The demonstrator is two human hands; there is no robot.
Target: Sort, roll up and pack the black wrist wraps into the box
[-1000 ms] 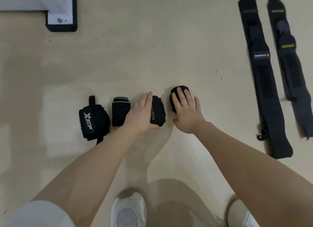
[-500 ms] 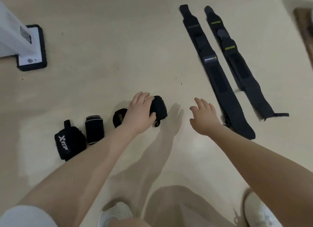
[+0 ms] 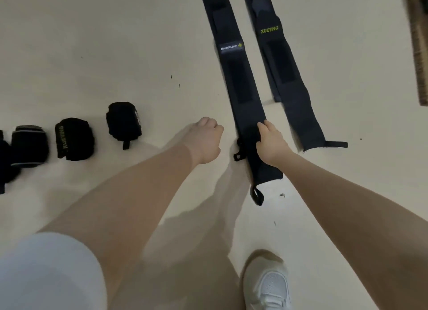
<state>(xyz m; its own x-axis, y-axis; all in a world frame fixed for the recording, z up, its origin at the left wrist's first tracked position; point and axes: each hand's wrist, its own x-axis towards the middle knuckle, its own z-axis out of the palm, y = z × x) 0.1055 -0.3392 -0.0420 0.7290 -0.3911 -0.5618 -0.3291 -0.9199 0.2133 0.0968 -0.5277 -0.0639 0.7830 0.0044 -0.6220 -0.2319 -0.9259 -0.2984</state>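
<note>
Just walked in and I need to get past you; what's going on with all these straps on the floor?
A person is rolling up black wrist wraps on the floor. Four rolled wraps sit in a row at the left. Two long wraps lie flat at the right: the right hand grips the near end of the white-labelled flat wrap, while the left hand hovers beside it, fingers curled, holding nothing. The XUEYING flat wrap lies untouched. No box is in view.

It looked like an indoor room, perhaps a home: a smooth, glossy cream floor (image 3: 104, 55) with a woven brown mat edge (image 3: 420, 43).
</note>
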